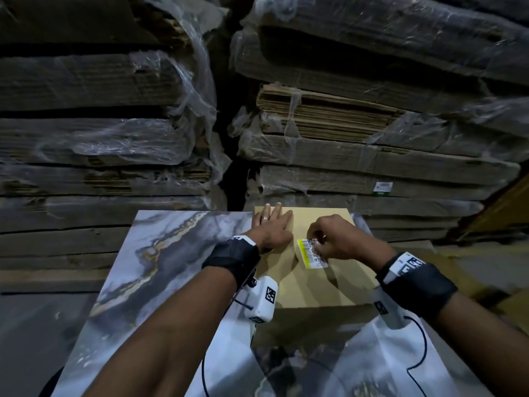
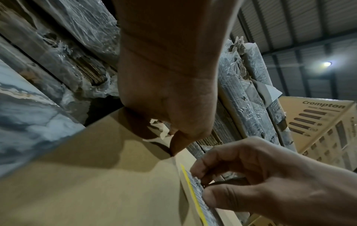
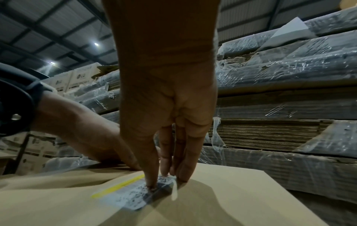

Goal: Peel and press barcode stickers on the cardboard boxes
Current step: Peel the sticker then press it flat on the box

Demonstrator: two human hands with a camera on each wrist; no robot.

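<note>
Pressing was under way at the moment inspected: one barcode sticker [image 1: 312,253], white with a yellow strip along its left edge, lay on the top face of a flat cardboard box [image 1: 323,285], toward the middle of that face. The right hand [image 1: 335,239] stood over the sticker with its fingers bunched together and pointing down, fingertips [image 3: 152,187] bearing on the printed area; whether anything was pinched between them could not be told. In the right wrist view one pale corner of the label at the fingertips appeared slightly raised, so the bond was judged incomplete there. The left hand [image 1: 272,229] lay flat with fingers straight and spread on the far left part of the box, steadying it and gripping nothing.

Progress, as judged: peeling for this label appeared done, placement done, smoothing in hand. No backing sheet or sticker supply was in view, so the number of labels left could not be assessed.

The box rested on a marbled tabletop [image 1: 160,253], at its far right side. It was closed and flat; its contents, if any, were not visible. Behind stood stacks of flattened cardboard [image 1: 343,121] bound in plastic film, one of them with a small label on its edge
</note>
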